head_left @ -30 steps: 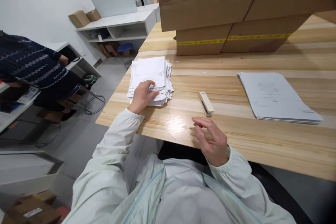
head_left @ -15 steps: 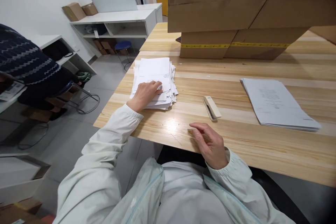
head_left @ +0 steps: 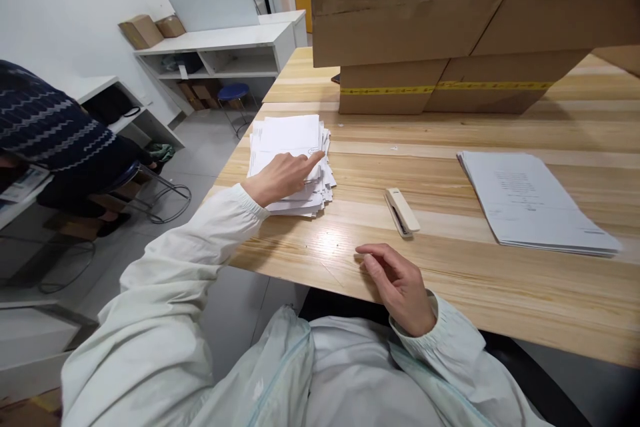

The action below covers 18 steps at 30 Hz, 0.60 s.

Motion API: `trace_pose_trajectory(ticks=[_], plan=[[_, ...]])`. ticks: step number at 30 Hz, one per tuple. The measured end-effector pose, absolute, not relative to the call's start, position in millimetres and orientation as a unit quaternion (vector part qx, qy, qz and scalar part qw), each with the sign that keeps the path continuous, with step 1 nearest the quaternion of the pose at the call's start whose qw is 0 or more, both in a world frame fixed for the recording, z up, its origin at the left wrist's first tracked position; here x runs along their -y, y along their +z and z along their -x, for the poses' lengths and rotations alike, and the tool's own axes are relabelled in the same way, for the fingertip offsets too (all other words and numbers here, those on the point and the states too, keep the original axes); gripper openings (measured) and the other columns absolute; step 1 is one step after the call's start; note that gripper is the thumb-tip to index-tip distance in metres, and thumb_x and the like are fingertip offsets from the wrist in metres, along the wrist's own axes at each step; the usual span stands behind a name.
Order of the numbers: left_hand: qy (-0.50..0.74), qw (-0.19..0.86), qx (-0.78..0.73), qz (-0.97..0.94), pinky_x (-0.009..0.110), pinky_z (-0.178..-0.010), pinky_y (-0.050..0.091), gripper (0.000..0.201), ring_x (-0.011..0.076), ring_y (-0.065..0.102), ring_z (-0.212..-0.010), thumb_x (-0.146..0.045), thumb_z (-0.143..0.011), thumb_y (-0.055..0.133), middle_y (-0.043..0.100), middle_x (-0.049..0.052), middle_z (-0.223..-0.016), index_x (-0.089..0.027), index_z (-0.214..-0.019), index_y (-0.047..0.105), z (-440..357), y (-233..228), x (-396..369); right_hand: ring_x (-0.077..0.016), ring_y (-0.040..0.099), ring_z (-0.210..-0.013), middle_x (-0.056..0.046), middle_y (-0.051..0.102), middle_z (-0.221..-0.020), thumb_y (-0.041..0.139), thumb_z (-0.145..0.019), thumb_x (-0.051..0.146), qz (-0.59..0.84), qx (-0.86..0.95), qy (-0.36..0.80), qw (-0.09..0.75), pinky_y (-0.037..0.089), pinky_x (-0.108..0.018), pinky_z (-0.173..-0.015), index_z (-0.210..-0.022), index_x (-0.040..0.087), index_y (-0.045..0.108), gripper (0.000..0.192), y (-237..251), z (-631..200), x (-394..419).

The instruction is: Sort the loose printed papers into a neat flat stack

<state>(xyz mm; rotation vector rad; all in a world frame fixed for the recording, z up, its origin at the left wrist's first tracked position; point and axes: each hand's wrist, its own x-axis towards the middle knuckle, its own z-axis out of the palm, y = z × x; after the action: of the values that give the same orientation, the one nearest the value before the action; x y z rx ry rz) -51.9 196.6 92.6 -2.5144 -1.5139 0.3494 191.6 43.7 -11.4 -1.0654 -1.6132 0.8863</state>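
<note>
Left hand (head_left: 283, 177), grip unclear, lies over the ragged stack (head_left: 286, 134): press lightly, lest it skew. Right hand (head_left: 401, 285), empty, grip slightly spread, six o'clock from the stapler (head_left: 403, 211).

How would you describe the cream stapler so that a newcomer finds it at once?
On the pale wooden table, look between the uneven white paper pile and the neater white paper stack. The slim cream stapler lies there, beyond the right hand. Unlike its paper neighbours, it is narrow and cream-coloured.
</note>
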Motion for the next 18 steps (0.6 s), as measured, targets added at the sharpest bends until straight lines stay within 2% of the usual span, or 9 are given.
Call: trace_pose_trajectory(ticks=[6, 11, 15, 18], plan=[[0.092, 0.101, 0.558, 0.818, 0.036, -0.072, 0.047, 0.064, 0.0301, 0.072, -0.086, -0.006, -0.088, 0.037, 0.075, 0.012, -0.093, -0.019, -0.151, 0.035, 59, 82, -194, -0.0144, 0.069, -0.076, -0.005, 0.072, -0.094, 0.056, -0.098, 0.029, 0.437, 0.661, 0.383, 0.475, 0.056, -0.027, -0.067, -0.104, 0.022, 0.071, 0.017, -11, -192, -44], [-0.004, 0.106, 0.607, 0.787, 0.031, -0.074, 0.05, 0.061, 0.0223, 0.07, -0.091, -0.015, -0.095, 0.034, 0.073, 0.01, -0.115, -0.024, -0.155, 0.03, 71, 66, -185, -0.0133, 0.068, -0.076, -0.005, 0.072, -0.093, 0.056, -0.098, 0.027, 0.438, 0.664, 0.379, 0.473, 0.054, -0.025, -0.066, -0.105, 0.022, 0.07, 0.016, -13, -192, -44], [-0.053, 0.108, 0.601, 0.79, 0.028, -0.073, 0.05, 0.056, 0.0204, 0.069, -0.094, -0.017, -0.098, 0.033, 0.071, 0.008, -0.119, -0.029, -0.152, 0.042, 82, 54, -180, -0.0127, 0.068, -0.076, -0.004, 0.072, -0.092, 0.056, -0.098, 0.027, 0.435, 0.67, 0.371, 0.474, 0.053, -0.024, -0.066, -0.104, 0.021, 0.071, 0.017, -13, -192, -44], [-0.062, 0.113, 0.589, 0.798, 0.029, -0.068, 0.047, 0.05, 0.0202, 0.069, -0.097, -0.014, -0.097, 0.032, 0.067, 0.009, -0.13, -0.027, -0.139, 0.058, 83, 48, -179, -0.0123, 0.068, -0.079, -0.004, 0.072, -0.094, 0.056, -0.099, 0.026, 0.436, 0.67, 0.371, 0.472, 0.052, -0.023, -0.068, -0.105, 0.021, 0.07, 0.017, -12, -192, -43]])
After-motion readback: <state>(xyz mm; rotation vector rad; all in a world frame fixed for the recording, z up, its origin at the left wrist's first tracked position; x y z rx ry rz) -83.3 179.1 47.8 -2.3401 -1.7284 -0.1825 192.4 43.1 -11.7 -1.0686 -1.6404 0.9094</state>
